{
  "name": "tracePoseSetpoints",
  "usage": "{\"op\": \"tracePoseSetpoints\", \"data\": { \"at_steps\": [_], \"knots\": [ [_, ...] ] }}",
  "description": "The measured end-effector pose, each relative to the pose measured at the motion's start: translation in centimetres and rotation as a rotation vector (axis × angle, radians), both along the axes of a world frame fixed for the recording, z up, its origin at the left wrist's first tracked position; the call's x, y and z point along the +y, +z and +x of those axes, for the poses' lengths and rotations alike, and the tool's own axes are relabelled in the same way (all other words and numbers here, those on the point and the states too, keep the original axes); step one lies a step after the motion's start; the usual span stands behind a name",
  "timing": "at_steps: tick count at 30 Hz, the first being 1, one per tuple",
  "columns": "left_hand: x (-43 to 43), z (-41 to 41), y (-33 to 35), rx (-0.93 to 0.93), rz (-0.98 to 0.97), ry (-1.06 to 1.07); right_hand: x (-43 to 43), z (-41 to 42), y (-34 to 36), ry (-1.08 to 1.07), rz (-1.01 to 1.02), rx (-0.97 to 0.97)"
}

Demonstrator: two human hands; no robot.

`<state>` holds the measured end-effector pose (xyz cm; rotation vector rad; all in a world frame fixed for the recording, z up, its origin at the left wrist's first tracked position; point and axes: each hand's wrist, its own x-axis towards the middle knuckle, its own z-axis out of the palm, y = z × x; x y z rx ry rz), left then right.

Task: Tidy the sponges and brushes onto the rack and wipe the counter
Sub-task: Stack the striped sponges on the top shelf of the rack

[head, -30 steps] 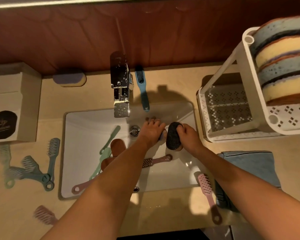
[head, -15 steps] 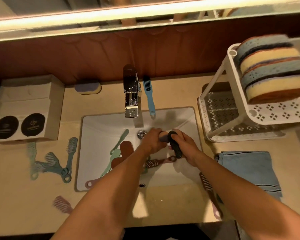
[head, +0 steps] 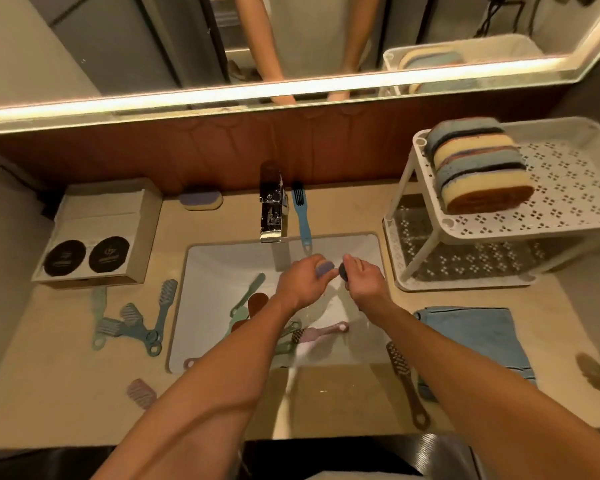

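1. Two bare forearms reach forward over a white sink [head: 222, 271] set into a beige desk [head: 66, 393], seen from above.
2. The left hand [head: 300, 280] is closed around a small purple sponge [head: 324, 268], held above the basin.
3. The right hand [head: 364, 280] is closed around a dark round scrubber [head: 343, 271]. The two hands sit just beside each other, knuckles nearly meeting.
4. A chrome tap [head: 272, 209] stands behind the sink, with a blue brush [head: 300, 213] lying just to its right.
5. Inside the basin lie a green brush [head: 248, 296] and a pink brush [head: 321, 332], partly hidden by the left arm.
6. On the desk to the left lies a cluster of teal brushes [head: 132, 323], below a cardboard box [head: 97, 233]. A purple and yellow sponge [head: 201, 199] rests against the back wall.
7. To the right stands a white two-tier rack [head: 568, 202]; a stack of sponges [head: 478, 164] lies on its top tier.
8. A folded blue cloth [head: 475, 334] lies on the desk below the rack, with a brown brush [head: 407, 386] just to its left.
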<state>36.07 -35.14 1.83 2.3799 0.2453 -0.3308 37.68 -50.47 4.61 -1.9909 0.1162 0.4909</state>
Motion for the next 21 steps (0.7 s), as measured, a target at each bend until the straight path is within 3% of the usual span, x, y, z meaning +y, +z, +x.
{"op": "tracePoseSetpoints", "data": {
  "at_steps": [4, 12, 16, 19, 21],
  "knots": [
    [-0.5, -0.6, 2.3, -0.071, 0.031, 0.077, 0.2, 0.3, 1.2, 0.038, -0.016, 0.008],
    [-0.9, -1.5, 5.3, -0.092, 0.164, 0.011, 0.6, 0.9, 4.7, 0.117, -0.158, -0.066],
    [0.4, -1.8, 6.4, -0.073, 0.105, -0.003, 1.7, 0.2, 6.5, 0.123, -0.149, -0.101],
    [1.7, -1.7, 6.9, -0.073, 0.067, 0.008, 1.9, -0.4, 7.4, 0.262, -0.159, -0.184],
    [2.8, -1.8, 7.9, -0.083, 0.006, 0.035, 2.0, -1.4, 8.4, 0.219, -0.061, -0.17]
  ]
}}
